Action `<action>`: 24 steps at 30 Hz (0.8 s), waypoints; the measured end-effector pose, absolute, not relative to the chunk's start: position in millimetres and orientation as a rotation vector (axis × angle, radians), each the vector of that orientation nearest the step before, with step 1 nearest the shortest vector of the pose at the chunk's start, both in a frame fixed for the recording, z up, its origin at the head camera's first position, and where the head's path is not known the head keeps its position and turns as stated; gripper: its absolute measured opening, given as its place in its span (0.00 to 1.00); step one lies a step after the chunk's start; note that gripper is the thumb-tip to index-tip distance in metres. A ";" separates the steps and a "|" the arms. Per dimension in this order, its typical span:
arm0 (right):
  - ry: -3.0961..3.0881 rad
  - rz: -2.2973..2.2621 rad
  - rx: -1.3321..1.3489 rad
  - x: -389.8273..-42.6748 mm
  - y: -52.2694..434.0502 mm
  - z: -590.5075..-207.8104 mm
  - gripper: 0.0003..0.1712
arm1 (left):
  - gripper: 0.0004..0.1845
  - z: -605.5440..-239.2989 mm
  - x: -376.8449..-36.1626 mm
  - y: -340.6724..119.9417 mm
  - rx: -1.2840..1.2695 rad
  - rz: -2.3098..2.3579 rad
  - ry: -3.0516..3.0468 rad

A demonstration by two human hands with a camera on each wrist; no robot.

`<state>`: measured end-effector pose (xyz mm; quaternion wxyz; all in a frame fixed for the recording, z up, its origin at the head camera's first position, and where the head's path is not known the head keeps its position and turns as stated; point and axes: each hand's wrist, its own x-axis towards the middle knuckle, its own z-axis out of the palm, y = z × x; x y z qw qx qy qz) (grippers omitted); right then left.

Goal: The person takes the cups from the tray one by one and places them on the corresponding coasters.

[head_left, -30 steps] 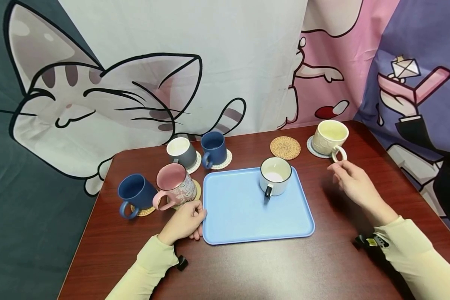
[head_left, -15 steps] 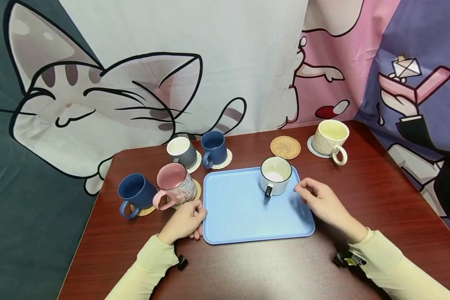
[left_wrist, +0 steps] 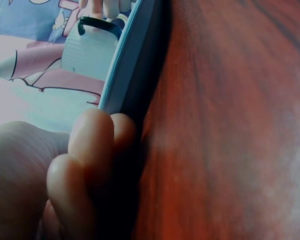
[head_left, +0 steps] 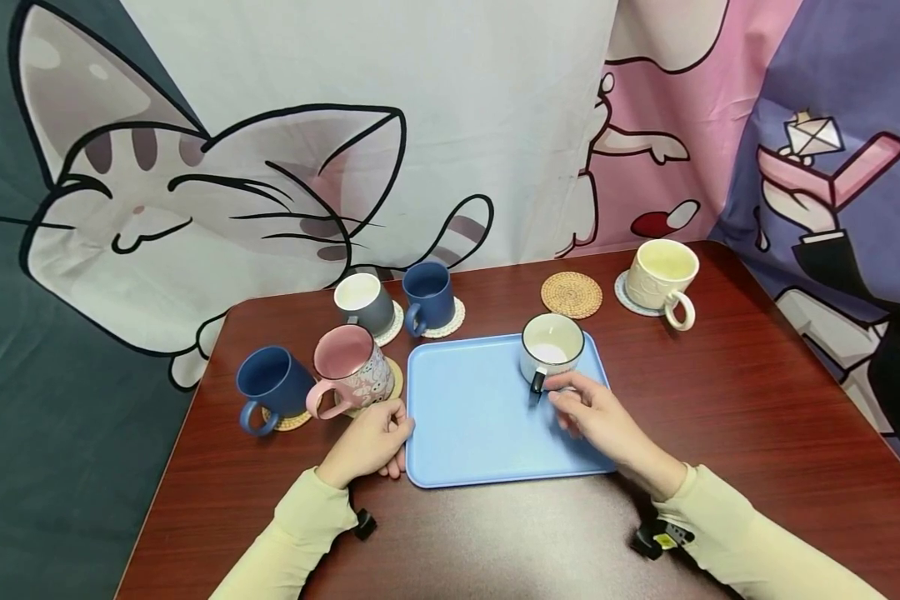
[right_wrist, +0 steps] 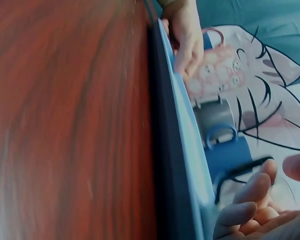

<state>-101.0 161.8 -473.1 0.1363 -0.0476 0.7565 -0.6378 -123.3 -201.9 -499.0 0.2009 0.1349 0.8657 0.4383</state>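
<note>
Right hand (head_left: 596, 419): over the right part of the blue tray (head_left: 480, 433), fingers (head_left: 562, 385) loosely curled and partly spread, tips at the black handle of the white mug (head_left: 551, 350); a firm grip cannot be told.
White mug: upright on the tray's far right corner, handle toward the near side.
Left hand (head_left: 367, 442): rests on the worktop (head_left: 757, 400), fingers (left_wrist: 90, 145) curled against the tray's left rim.
Left of tray: pink mug (head_left: 348, 367), just beside the left hand.
Far right: cream mug (head_left: 660, 275) on a coaster.
</note>
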 end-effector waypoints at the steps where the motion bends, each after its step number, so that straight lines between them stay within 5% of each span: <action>1: 2.156 -1.858 -0.123 -101.0 158.2 -474.1 0.16 | 0.12 -499.0 -123.4 -201.9 0.377 1.225 2.418; 24: 2.252 -1.777 -0.052 -89.2 161.7 -476.5 0.20 | 0.12 -499.2 -123.4 -201.3 0.379 1.219 2.425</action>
